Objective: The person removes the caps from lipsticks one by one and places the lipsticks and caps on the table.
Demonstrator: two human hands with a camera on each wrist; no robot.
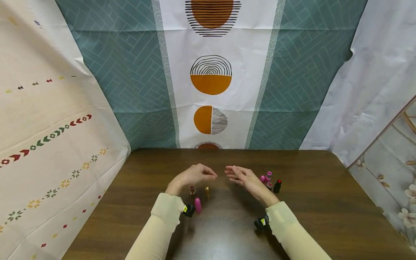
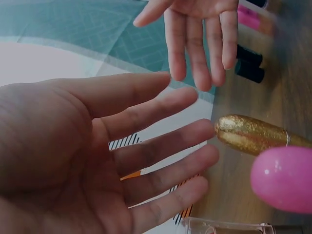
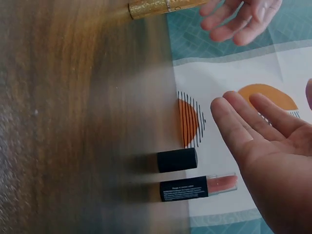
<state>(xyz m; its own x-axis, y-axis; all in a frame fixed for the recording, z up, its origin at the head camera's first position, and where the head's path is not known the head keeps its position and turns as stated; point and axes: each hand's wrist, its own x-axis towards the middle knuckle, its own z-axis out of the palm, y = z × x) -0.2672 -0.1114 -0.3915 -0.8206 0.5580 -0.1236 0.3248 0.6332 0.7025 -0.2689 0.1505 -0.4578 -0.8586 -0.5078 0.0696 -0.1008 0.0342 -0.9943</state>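
Observation:
My left hand (image 1: 196,174) hovers above the table, fingers extended and holding nothing. Opposite it, my right hand (image 1: 246,181) is also raised and bare, its palm turned inward with a gap between the two. Below and beside the left hand stand a gold tube (image 1: 207,191), a pink rounded tube (image 1: 198,205) and a small clear-capped lipstick (image 1: 192,190). By the right hand is a cluster with a pink-topped tube (image 1: 268,176) and a black tube with a red top (image 1: 277,186). The right wrist view shows a black cylinder (image 3: 177,160) and a black-labelled lip colour (image 3: 185,190).
The brown wooden table (image 1: 146,231) ends at a hanging cloth (image 1: 136,72) with teal sides and orange circles. A cream embroidered cloth (image 1: 58,144) hangs on the left, and white fabric (image 1: 373,72) on the right. Each wrist carries a small black device.

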